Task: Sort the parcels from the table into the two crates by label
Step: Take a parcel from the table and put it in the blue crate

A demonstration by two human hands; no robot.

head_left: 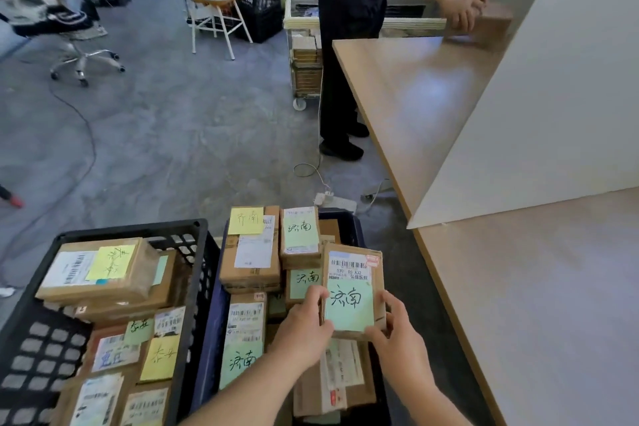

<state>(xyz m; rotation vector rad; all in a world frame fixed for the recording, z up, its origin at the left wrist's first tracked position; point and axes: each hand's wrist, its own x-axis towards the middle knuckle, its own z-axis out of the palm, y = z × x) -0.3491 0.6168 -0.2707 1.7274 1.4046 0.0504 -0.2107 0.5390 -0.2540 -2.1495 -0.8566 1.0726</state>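
The left hand and right hand each pinch a lower corner of one parcel, thumbs on its face. They hold it tilted over the right side of the blue crate. It is a flat cardboard slab with creased edges, carrying a printed barcode slip and a pale green handwritten note. Below it lie similar taped brown cartons, most with green notes bearing the same characters. The black crate just beside it, plastic with lattice walls, holds cartons whose yellow and green notes show different writing. Both crates look heaped, so the sorting seems far along. On the smooth, pale bench the only parcel visible is a brown box at the far end, under another person's hands.
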